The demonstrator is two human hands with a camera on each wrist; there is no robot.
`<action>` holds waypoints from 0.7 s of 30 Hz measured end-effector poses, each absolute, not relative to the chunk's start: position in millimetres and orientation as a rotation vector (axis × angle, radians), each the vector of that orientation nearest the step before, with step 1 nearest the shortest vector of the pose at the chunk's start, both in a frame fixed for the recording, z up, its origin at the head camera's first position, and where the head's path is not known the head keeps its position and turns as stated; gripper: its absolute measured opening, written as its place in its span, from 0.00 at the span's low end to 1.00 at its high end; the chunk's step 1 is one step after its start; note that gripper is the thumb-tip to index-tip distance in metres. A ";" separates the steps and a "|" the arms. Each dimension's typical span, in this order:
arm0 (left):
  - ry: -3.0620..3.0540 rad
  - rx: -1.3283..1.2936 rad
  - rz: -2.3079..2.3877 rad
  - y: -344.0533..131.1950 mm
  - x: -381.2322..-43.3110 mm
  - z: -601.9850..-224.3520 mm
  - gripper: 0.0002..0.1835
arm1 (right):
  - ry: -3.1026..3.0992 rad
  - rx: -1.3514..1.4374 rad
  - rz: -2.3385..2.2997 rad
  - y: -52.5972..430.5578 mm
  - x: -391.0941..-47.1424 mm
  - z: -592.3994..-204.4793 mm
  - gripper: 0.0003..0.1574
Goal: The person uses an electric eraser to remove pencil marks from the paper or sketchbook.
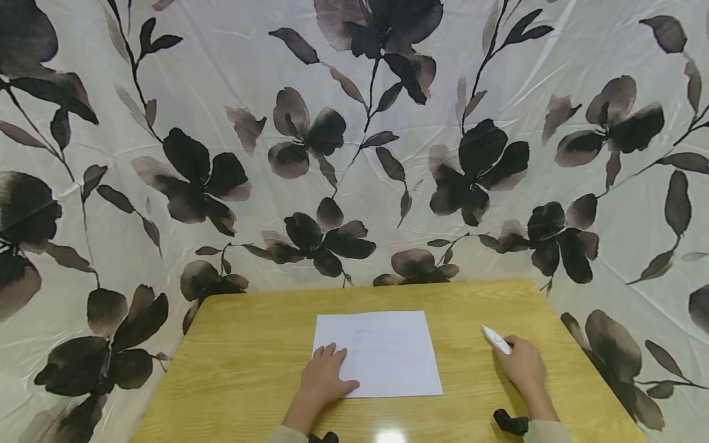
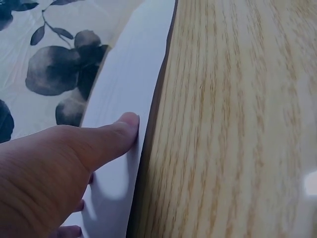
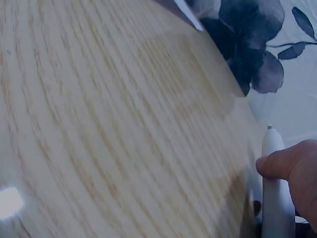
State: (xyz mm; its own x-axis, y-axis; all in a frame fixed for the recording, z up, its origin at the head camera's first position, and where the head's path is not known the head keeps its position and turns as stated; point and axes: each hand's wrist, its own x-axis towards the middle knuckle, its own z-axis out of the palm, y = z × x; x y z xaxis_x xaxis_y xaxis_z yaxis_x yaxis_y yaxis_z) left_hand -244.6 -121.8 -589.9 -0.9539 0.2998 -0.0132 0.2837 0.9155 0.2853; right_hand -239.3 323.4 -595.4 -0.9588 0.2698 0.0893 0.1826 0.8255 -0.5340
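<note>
A white sheet of paper with a few faint lines lies on the table. My left hand rests on its left side with fingers spread. In the left wrist view the thumb reaches across the paper near its edge, and the other fingers are mostly hidden. Off to the right of the sheet, my right hand holds a thick white pen with its tip pointing up and left. The right wrist view shows a tapered nose and small metal tip on this pen, with the thumb against its barrel.
The light wooden table ends at the back against a white cloth printed with dark flowers. Black wrist straps show at the cuffs. A bright reflection lies at the table's near side.
</note>
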 end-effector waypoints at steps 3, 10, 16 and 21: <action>3.029 0.458 0.442 -124.9 -244.3 -589.2 0.43 | -2.815 -0.315 0.835 315.5 -242.1 -593.3 0.25; 3.024 0.461 0.468 -121.4 -246.3 -588.9 0.44 | -2.728 -0.198 0.895 301.4 -246.8 -589.5 0.22; 3.029 0.442 0.474 -120.9 -248.6 -585.6 0.43 | -2.686 -0.087 1.132 280.3 -254.9 -580.0 0.20; 3.017 0.431 0.458 -122.8 -244.8 -588.8 0.43 | -2.623 -0.038 1.327 264.6 -255.0 -578.5 0.20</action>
